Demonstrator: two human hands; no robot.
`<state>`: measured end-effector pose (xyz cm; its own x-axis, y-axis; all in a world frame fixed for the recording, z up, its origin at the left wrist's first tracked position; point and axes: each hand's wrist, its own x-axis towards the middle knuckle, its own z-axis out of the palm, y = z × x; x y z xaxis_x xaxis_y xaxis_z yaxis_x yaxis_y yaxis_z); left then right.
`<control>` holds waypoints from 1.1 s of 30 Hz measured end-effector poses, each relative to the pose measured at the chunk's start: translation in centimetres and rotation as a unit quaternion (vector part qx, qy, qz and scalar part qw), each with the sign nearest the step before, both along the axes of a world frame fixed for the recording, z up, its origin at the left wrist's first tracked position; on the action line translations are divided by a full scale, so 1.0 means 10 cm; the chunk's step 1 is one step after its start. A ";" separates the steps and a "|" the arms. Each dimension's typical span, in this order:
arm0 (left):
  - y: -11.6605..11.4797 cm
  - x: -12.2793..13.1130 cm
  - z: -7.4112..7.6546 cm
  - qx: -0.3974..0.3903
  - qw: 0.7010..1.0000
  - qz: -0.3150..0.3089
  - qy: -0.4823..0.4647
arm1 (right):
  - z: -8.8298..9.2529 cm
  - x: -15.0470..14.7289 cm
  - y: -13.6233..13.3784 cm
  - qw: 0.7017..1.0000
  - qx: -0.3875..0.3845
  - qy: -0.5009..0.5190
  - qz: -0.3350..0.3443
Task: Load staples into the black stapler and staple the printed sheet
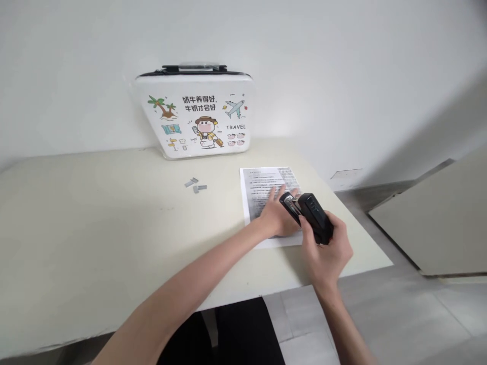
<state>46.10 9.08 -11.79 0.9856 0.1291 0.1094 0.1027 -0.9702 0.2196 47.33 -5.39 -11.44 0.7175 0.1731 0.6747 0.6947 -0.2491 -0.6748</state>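
Pinch hazard: we hold the black stapler (314, 215) in the right hand (331, 248), thumb on one flank and fingers curled around the other, its nose aimed at about 10 o'clock. Its front end gapes in line with the left hand (279, 215), which lies flat with fingers spread on the printed paper (249, 203). If we squeeze in this position, skin could be caught. Because the stapler hides part of the left hand, we cannot tell whether the two touch.

Shift hazard: if we relax the left palm while the stapler drags on the paper, the page may skew or crease. A slack right grip could let the stapler drop.

Surroundings, taken from the paper: two small grey pieces (200, 188) lie between 9 and 10 o'clock, well apart. A white case (232, 147) stands upright at 11 o'clock. The table (114, 228) ends at 3 and 6 o'clock; anything pushed past there could fall. The main obstruction is our own left hand, covering the paper's middle, with its forearm entering from 8 o'clock.
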 end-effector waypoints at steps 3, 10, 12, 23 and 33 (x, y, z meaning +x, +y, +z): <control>-0.05 0.27 -0.05 0.019 0.999 -0.019 -0.027 | -0.02 0.01 0.00 1.000 -0.001 -0.018 0.004; -0.12 -0.02 0.02 -0.004 0.989 -0.011 -0.144 | -0.07 0.01 -0.01 0.998 0.010 -0.030 -0.056; 0.00 -0.44 0.07 -0.048 0.985 -0.018 -0.163 | -0.08 0.00 -0.01 0.998 0.012 -0.031 -0.052; 1.24 -2.51 0.21 -0.337 0.859 0.225 -0.312 | 0.19 -0.24 0.80 0.942 -0.156 0.035 0.295; 1.41 -2.59 0.14 -0.444 0.748 0.281 -0.406 | 0.12 -0.67 1.53 0.825 -0.239 0.078 0.506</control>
